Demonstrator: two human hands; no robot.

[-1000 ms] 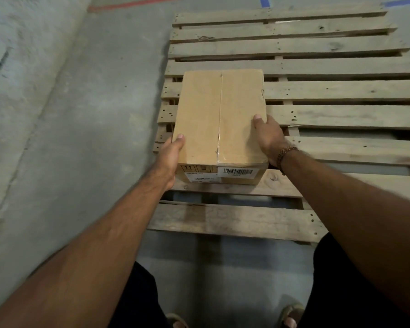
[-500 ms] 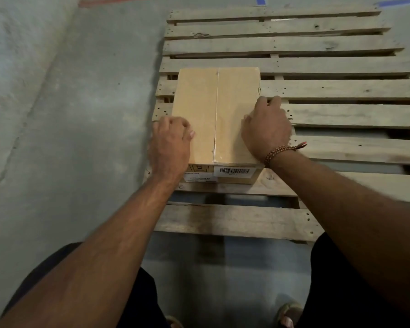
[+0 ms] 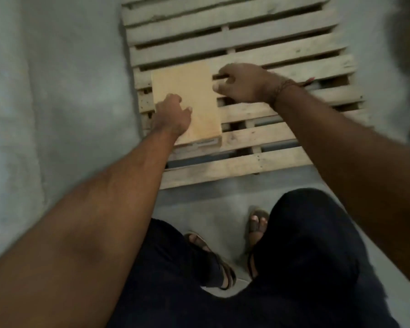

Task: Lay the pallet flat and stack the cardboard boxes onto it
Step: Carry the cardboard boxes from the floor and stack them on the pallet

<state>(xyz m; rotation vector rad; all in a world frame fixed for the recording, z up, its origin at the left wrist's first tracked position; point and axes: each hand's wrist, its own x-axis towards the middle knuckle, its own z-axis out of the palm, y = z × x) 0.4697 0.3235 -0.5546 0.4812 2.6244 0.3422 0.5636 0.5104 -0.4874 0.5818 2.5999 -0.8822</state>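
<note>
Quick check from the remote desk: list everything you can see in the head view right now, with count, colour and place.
pallet: one, pale bare wood, lying flat on the floor, upper middle of the view.
cardboard box: one, tan, resting on the pallet's near left part, a white label on its near side.
floor: grey concrete, all around the pallet.
bracelet: one, brownish beads, on the right wrist.
sandals: two, dark, on the feet just short of the pallet's near edge.
trousers: dark, bottom of the view.
left hand: over the box's near left part, fingers curled; contact unclear through blur.
right hand: beside the box's right edge, above the slats, holding nothing.
</note>
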